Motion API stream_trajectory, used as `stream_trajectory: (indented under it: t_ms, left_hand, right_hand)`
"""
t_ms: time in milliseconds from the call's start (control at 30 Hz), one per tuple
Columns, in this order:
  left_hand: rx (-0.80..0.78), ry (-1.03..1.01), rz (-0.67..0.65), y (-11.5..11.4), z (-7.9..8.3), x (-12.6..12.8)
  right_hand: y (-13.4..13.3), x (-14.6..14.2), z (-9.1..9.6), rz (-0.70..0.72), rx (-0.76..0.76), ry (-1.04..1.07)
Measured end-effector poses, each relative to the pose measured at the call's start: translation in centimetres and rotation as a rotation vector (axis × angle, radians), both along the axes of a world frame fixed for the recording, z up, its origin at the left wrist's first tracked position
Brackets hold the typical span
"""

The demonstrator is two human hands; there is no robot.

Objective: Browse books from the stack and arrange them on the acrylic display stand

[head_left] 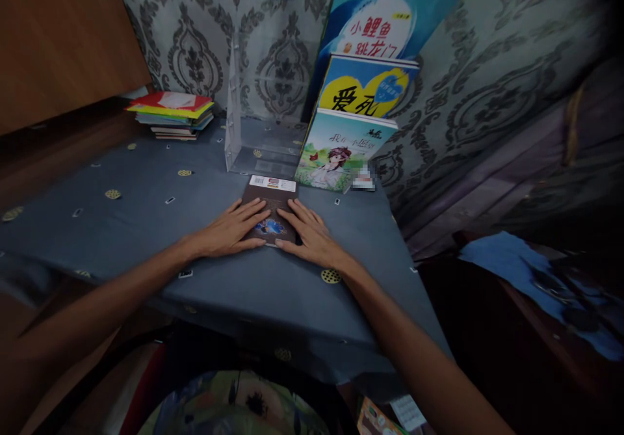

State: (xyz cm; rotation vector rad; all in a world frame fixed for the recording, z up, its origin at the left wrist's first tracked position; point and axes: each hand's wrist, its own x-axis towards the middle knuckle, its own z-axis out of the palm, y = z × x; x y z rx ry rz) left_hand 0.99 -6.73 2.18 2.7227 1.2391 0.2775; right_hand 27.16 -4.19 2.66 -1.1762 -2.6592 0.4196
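A dark brown book (271, 199) lies flat on the blue-grey tablecloth (146, 214), with a white barcode label at its far end. My left hand (233, 229) rests flat on the book's left side, fingers stretched out. On the book's right side my right hand (311, 234) lies the same way, fingers spread. Both hands press on the cover and hold nothing.
Three picture books (341, 155) lean against the patterned wall behind, beside a clear acrylic stand (253, 129). A stack of colourful books (170, 115) lies at the back left. The table's edge drops off on the right, near a blue cloth (517, 272).
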Motion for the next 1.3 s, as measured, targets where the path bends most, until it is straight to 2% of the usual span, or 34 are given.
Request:
stream_trajectory:
  t_ms: [233,467,667,867,1067,1200,1300]
  left_hand:
    - [0.093,0.047,-0.015,-1.9,-0.1,0.2]
    - [0.102,0.033,-0.057,-4.7,0.1,-1.5]
    - [0.11,-0.051,0.019,-5.1,-0.2,-1.8]
    - [0.071,-0.038,0.039,-5.9,0.1,-1.5]
    - [0.101,-0.027,0.002,-9.1,0.5,-1.4]
    - [0.151,0.01,-0.041,-12.6,0.3,-1.1]
    - [0.219,0.041,-0.071,-15.5,-0.4,-0.9]
  right_hand:
    - [0.1,0.1,0.0,0.004,0.009,-0.006]
    - [0.1,0.1,-0.3,0.005,0.016,0.015]
    - [0.0,0.2,-0.3,0.017,0.03,0.045]
    - [-0.8,0.0,0.5,0.022,0.014,0.029]
    - [-4.4,0.5,1.1,0.029,0.006,0.001]
    - [-8.5,1.8,1.0,0.054,0.017,0.003]
    - [-11.8,3.0,0.7,0.107,0.025,-0.02]
